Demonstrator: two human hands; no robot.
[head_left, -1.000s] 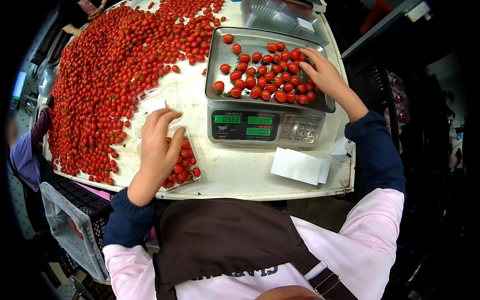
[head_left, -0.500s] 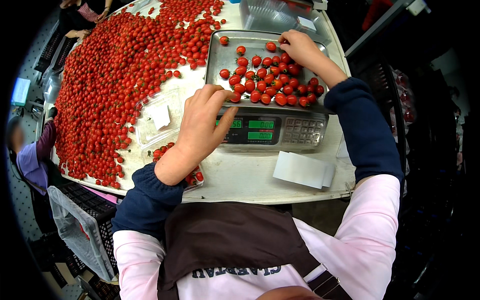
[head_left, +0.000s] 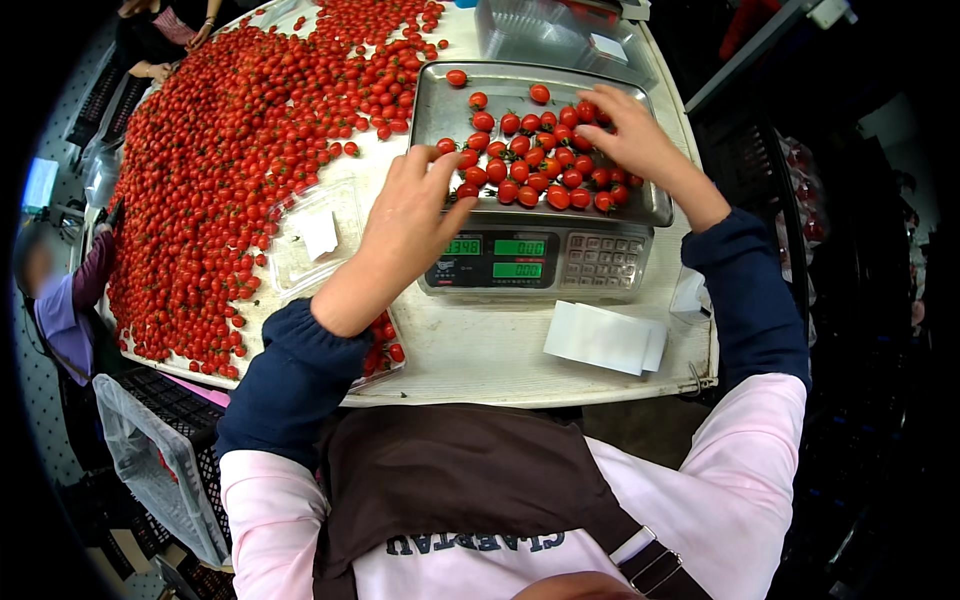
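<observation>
A steel weighing tray [head_left: 436,105] rests on a digital scale [head_left: 600,262] with green displays. Several cherry tomatoes [head_left: 530,160] lie spread on it, mostly bunched toward the near and right parts. My left hand [head_left: 415,205] is at the tray's left edge, fingers and thumb spread, its fingertips next to the nearest tomatoes. Over the right part of the tray, my right hand [head_left: 640,135] curves with fingers and thumb apart around the tomatoes there. Neither hand visibly holds one. Below my left forearm, a clear punnet of tomatoes [head_left: 383,345] is partly hidden.
A large heap of cherry tomatoes [head_left: 220,170] covers the left of the white table [head_left: 470,355]. An open clear box [head_left: 295,255] with a white card lies beside the scale. White cards [head_left: 605,338] lie in front, clear containers [head_left: 540,30] behind. A lined crate [head_left: 150,470] stands at lower left; other people work at far left.
My right hand has come from the tray's far edge nearer, over the tomatoes at right. My left hand has shifted slightly left. Some tomatoes have moved a little, and the scale's reading differs.
</observation>
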